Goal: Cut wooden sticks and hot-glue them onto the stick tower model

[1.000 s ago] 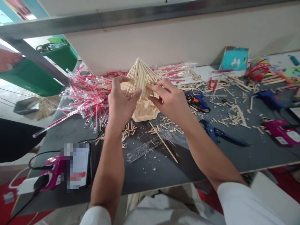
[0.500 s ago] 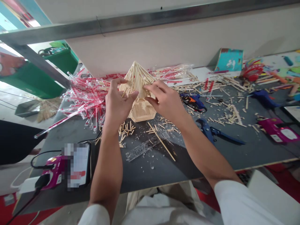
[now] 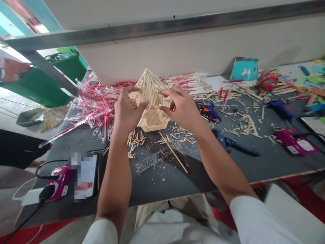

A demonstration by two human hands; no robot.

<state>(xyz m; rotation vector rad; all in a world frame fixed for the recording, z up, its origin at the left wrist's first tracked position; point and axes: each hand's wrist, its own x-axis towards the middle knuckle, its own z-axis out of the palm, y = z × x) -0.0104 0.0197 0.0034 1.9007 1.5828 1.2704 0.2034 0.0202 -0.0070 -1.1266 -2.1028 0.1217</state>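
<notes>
A pointed model of pale wooden sticks (image 3: 154,120) stands on the dark table, with a tall peaked roof and a flat, angled base. My left hand (image 3: 128,108) is at its left side, index finger and thumb apart beside the roof. On the opposite side, my right hand (image 3: 179,103) has its fingers curved and thumb apart, close to the roof sticks. Whether the fingertips press on the model cannot be made out. In front of it lie a single long stick (image 3: 175,154), a clear ruler (image 3: 149,162) and short cut stick pieces (image 3: 137,138).
Plastic-wrapped red and clear packets (image 3: 95,105) are heaped at left. On the right are a blue cutter (image 3: 223,139), a blue glue gun (image 3: 212,112), another glue gun (image 3: 281,107) and a magenta power strip (image 3: 296,141). A phone (image 3: 87,176) lies front left.
The view has shifted slightly. Both hands stay around the stick model, with the right fingers a little farther apart from the roof. The model remains standing in place.
</notes>
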